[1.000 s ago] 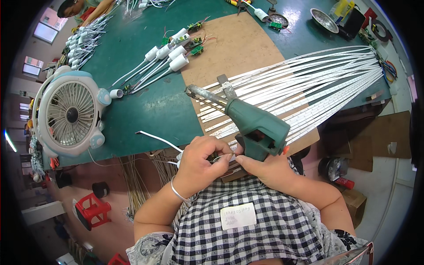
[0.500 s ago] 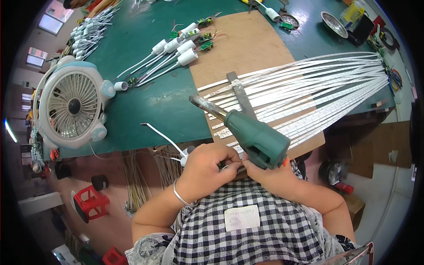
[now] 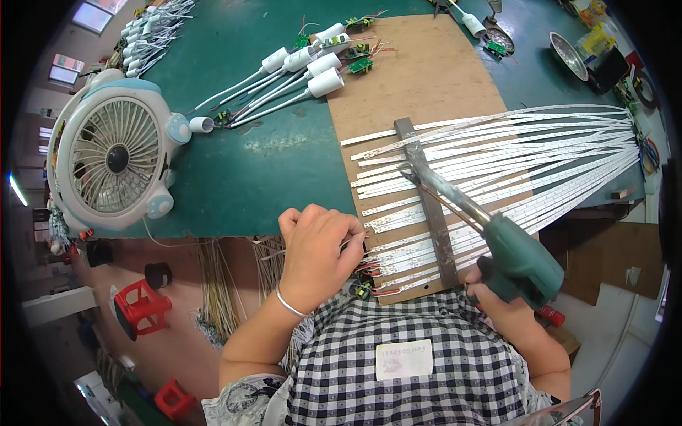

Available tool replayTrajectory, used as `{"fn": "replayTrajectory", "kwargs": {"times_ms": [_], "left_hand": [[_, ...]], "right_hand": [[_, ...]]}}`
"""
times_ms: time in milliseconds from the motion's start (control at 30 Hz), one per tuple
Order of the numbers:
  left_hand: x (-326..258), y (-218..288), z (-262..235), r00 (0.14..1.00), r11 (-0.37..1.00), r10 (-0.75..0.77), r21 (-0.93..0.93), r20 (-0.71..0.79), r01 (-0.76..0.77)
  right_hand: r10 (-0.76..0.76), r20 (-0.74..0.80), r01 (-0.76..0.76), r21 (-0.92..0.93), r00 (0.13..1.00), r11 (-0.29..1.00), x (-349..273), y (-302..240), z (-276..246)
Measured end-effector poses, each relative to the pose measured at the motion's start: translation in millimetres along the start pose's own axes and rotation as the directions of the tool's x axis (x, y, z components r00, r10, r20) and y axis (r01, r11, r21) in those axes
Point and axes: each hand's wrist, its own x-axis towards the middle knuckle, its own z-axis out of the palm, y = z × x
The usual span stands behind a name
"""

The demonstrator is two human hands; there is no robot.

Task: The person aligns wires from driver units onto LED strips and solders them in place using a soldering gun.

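Note:
My right hand [image 3: 503,302] is closed round the handle of a green soldering gun [image 3: 524,257]. Its metal barrel points up and left over the white LED strips [image 3: 455,181], with the tip above a dark flat bar [image 3: 432,213] lying across them. My left hand [image 3: 318,248] is closed in a pinch at the board's left edge, apparently on a thin wire, mostly hidden by the fingers. Just below it, red wires run to the nearest strip ends, and a small green circuit board [image 3: 362,290] sits against the checked apron.
The strips lie on a brown board [image 3: 398,64] on a green table [image 3: 249,170]. A fan [image 3: 117,160] stands at the left. White lamp bases with cables [image 3: 325,83] lie beyond my left hand. A metal dish [image 3: 568,57] is at far right; a red stool [image 3: 142,309] stands below.
My hands have moved apart from their shared pinch near the apron. The right has carried the soldering gun rightward; the left has gone slightly forward to the strip ends. The view has shifted.

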Motion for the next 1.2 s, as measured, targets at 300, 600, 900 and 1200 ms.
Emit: {"fn": "replayTrajectory", "kwargs": {"times_ms": [300, 600, 900, 1200], "left_hand": [[4, -5, 4, 1.000, 0.999, -0.010, 0.040, 0.012, 0.010], [12, -20, -11, 0.967, 0.978, 0.206, 0.052, -0.148, -0.200], [11, -17, -6, 0.850, 0.845, 0.491, 0.342, -0.190, -0.411], [17, -20, -10, 0.878, 0.828, 0.473, 0.301, 0.076, -0.473]], "right_hand": [[-0.030, 0.146, 0.024, 0.045, 0.989, 0.999, -6, 18, -17], [-0.118, 0.181, 0.119, 0.007, 0.976, 0.993, -4, 24, -16], [-0.224, 0.212, 0.234, -0.023, 0.951, 0.972, -2, 26, -18], [-0.285, 0.218, 0.291, 0.004, 0.933, 0.957, 0, 35, -19]]}}
